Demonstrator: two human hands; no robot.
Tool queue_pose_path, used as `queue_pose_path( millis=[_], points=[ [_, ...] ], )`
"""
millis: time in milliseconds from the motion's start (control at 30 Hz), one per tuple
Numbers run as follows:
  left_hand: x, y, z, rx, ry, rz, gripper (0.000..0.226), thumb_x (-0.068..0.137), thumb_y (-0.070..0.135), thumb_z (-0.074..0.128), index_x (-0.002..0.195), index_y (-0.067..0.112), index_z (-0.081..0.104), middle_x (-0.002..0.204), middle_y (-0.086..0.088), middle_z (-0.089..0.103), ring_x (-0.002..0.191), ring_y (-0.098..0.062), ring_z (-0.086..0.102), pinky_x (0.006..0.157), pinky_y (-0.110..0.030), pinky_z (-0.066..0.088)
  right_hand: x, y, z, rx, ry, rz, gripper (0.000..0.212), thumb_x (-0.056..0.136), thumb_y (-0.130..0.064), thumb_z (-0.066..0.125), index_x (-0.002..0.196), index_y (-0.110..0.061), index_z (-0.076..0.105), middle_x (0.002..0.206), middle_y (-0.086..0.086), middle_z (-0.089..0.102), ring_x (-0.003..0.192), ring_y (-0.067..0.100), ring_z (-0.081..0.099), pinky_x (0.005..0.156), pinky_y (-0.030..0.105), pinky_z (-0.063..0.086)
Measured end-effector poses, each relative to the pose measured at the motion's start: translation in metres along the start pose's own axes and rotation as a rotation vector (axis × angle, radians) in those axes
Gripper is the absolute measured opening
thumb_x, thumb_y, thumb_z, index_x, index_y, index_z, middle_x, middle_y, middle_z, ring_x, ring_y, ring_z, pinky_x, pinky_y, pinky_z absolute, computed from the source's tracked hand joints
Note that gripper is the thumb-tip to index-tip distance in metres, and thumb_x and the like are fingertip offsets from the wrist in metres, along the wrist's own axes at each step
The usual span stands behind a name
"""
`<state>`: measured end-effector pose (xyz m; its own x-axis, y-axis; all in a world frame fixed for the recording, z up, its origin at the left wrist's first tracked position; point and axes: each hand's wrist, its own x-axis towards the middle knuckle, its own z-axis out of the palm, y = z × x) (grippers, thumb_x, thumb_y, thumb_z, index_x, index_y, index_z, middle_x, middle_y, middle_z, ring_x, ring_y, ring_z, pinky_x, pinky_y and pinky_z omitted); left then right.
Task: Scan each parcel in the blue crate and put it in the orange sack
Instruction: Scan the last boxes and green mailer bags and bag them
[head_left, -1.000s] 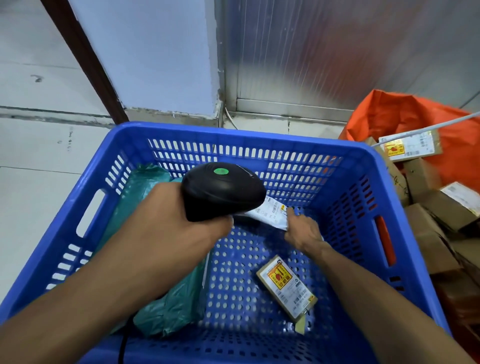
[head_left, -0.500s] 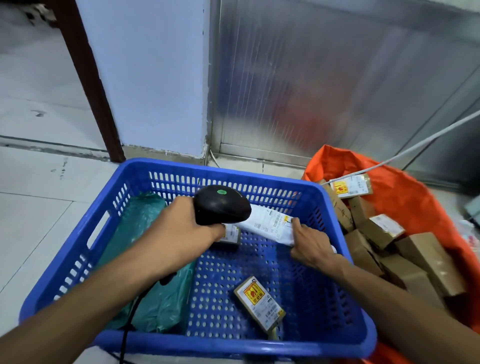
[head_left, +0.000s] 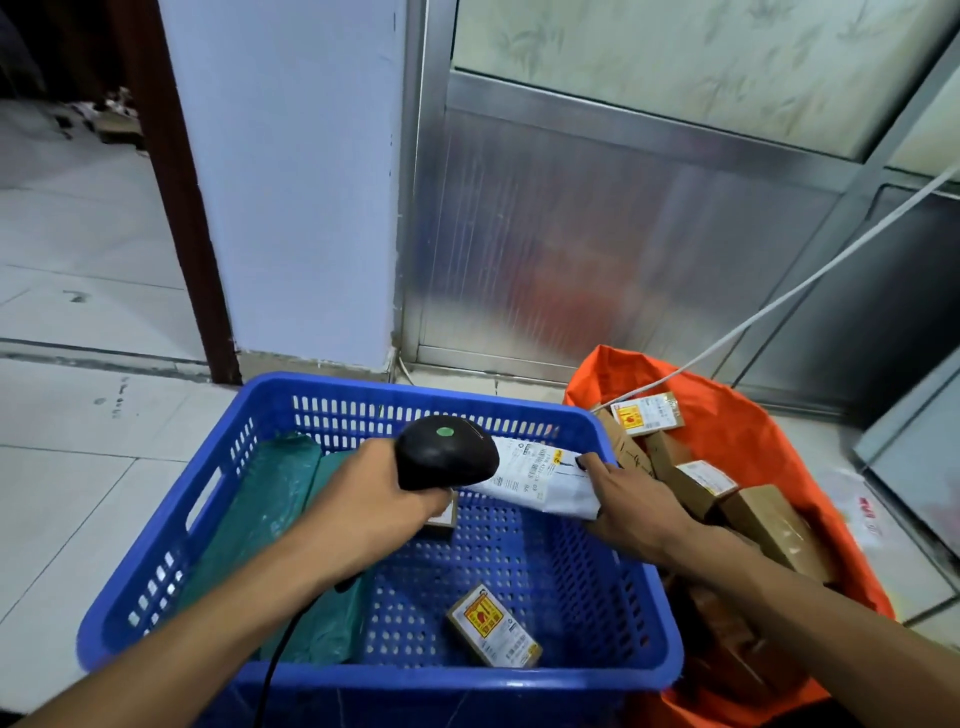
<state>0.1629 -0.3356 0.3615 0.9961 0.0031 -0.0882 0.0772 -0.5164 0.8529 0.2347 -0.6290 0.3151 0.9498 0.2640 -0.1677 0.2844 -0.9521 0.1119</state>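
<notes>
1. Centrally in the frame, the left hand grips a black handheld scanner, fingers wrapped round its handle; a green dot shows on the scanner's top, and its black cable drops toward the lower edge of the picture.
2. Just right of the scanner, the right hand holds a white parcel by its right end, thumb on top beside the printed label and fingers curled underneath.
3. That white parcel hangs above the blue crate, near the crate's upper right corner, its left end tucked under the scanner head.
4. On the crate floor, lower centre, lies a small brown box with a red-and-yellow sticker and a barcode label.
5. Another small box peeks out below the left hand, mostly hidden.
6. Along the crate's left side lies a green plastic mailer.
7. At the right of the frame, touching the crate, the orange sack stands open with several brown cardboard boxes piled inside; the topmost one carries a label with a yellow sticker.
8. A white cord slants from the upper right down to the sack's mouth.
</notes>
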Motion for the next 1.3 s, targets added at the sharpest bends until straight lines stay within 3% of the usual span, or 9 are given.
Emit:
queue_pose_path(
  millis=[267, 367, 567, 700, 767, 967, 1133, 1233, 1300],
  points=[
    [-0.015, 0.002, 0.001, -0.033, -0.056, 0.047, 0.018, 0.065, 0.030, 0.071, 0.083, 0.026, 0.072, 0.068, -0.006, 0.071, 0.068, -0.028, 0.068, 0.068, -0.043, 0.056, -0.034, -0.016, -0.017, 0.099, 0.139, 0.029, 0.080, 0.092, -0.026, 0.055, 0.156, -0.023, 0.007, 0.143, 0.002, 0.044, 0.098, 0.026, 0.063, 0.074, 0.043, 0.056],
    [-0.017, 0.000, 0.002, -0.032, -0.047, 0.058, 0.015, 0.072, 0.022, 0.073, 0.083, 0.033, 0.071, 0.064, -0.004, 0.068, 0.063, -0.020, 0.064, 0.063, -0.037, 0.052, -0.030, -0.018, -0.020, 0.185, 0.177, 0.086, 0.079, 0.094, -0.027, 0.057, 0.155, -0.025, 0.007, 0.143, 0.002, 0.039, 0.091, 0.024, 0.063, 0.070, 0.043, 0.057],
    [-0.017, 0.005, 0.003, -0.035, -0.016, 0.037, 0.014, 0.074, 0.024, 0.070, 0.087, 0.021, 0.073, 0.078, -0.017, 0.072, 0.080, -0.035, 0.069, 0.075, -0.052, 0.057, -0.021, -0.019, -0.018, 0.209, 0.221, 0.102, 0.079, 0.091, -0.024, 0.061, 0.153, -0.024, 0.013, 0.142, 0.003, 0.037, 0.106, 0.030, 0.060, 0.075, 0.046, 0.058],
    [-0.014, 0.006, 0.004, -0.049, -0.021, 0.024, 0.011, 0.074, 0.024, 0.069, 0.081, 0.016, 0.072, 0.075, -0.018, 0.070, 0.068, -0.031, 0.067, 0.071, -0.049, 0.057, -0.022, -0.024, -0.017, 0.203, 0.226, 0.064, 0.081, 0.090, -0.026, 0.064, 0.154, -0.025, 0.013, 0.137, 0.004, 0.042, 0.101, 0.028, 0.060, 0.074, 0.044, 0.058],
    [-0.012, 0.006, 0.005, -0.053, -0.018, 0.004, 0.010, 0.074, 0.022, 0.069, 0.075, 0.012, 0.070, 0.074, -0.020, 0.069, 0.059, -0.021, 0.060, 0.064, -0.042, 0.052, -0.023, -0.025, -0.016, 0.211, 0.232, 0.048, 0.081, 0.090, -0.028, 0.064, 0.153, -0.026, 0.014, 0.136, 0.003, 0.043, 0.097, 0.026, 0.060, 0.071, 0.042, 0.058],
    [-0.008, 0.006, 0.005, -0.072, -0.010, -0.026, 0.013, 0.063, 0.023, 0.063, 0.070, 0.016, 0.071, 0.071, -0.019, 0.069, 0.061, -0.018, 0.059, 0.073, -0.051, 0.056, -0.026, -0.023, -0.017, 0.236, 0.242, 0.059, 0.080, 0.088, -0.025, 0.064, 0.153, -0.025, 0.017, 0.131, 0.004, 0.046, 0.090, 0.024, 0.059, 0.062, 0.038, 0.053],
    [-0.010, 0.006, 0.007, -0.067, -0.022, -0.037, 0.006, 0.069, 0.019, 0.065, 0.066, 0.015, 0.071, 0.071, -0.016, 0.071, 0.059, -0.017, 0.059, 0.067, -0.036, 0.050, -0.027, -0.022, -0.017, 0.232, 0.219, 0.065, 0.078, 0.089, -0.026, 0.063, 0.152, -0.025, 0.017, 0.129, 0.004, 0.047, 0.090, 0.023, 0.058, 0.060, 0.033, 0.049],
    [-0.009, 0.005, 0.006, -0.057, -0.027, -0.046, 0.011, 0.078, 0.009, 0.067, 0.067, 0.011, 0.070, 0.072, -0.018, 0.070, 0.059, -0.016, 0.058, 0.066, -0.034, 0.048, -0.028, -0.022, -0.017, 0.222, 0.204, 0.065, 0.078, 0.089, -0.025, 0.063, 0.153, -0.024, 0.018, 0.130, 0.004, 0.047, 0.093, 0.025, 0.059, 0.064, 0.037, 0.052],
    [-0.008, 0.005, 0.005, -0.064, -0.036, -0.049, 0.008, 0.076, 0.014, 0.067, 0.070, 0.010, 0.071, 0.070, -0.016, 0.070, 0.059, -0.016, 0.059, 0.067, -0.035, 0.049, -0.029, -0.022, -0.017, 0.217, 0.202, 0.064, 0.078, 0.089, -0.026, 0.063, 0.153, -0.024, 0.018, 0.131, 0.004, 0.046, 0.095, 0.025, 0.059, 0.065, 0.037, 0.053]
  ],
)
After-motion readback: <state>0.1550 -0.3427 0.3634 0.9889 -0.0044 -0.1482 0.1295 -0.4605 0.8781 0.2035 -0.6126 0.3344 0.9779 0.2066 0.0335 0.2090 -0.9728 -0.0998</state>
